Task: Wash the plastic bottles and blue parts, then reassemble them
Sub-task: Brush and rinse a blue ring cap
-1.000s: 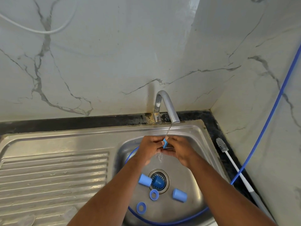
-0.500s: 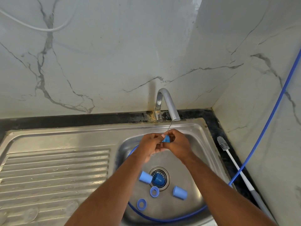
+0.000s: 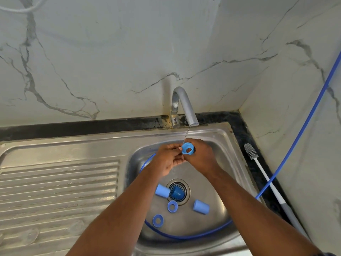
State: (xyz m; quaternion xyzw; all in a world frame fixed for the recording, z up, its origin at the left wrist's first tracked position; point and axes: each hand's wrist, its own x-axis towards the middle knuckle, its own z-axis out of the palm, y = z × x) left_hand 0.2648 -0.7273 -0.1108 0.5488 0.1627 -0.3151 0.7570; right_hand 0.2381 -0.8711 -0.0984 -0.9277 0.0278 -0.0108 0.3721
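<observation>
Fingers [image 3: 195, 142] of the right hand [image 3: 202, 158] curl round a blue ring [image 3: 185, 147], and the left hand [image 3: 166, 159] pinches its edge, under the thin stream from the tap [image 3: 186, 106] near the back edge of the sink [image 3: 217, 137]. Two blue caps [image 3: 162, 190] and two more rings [image 3: 172, 206] lie by the drain [image 3: 187, 191].

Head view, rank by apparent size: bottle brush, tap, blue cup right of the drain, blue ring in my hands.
1. bottle brush
2. tap
3. blue cup and blue ring: about alike, and they sit at different heights, so unranked.
</observation>
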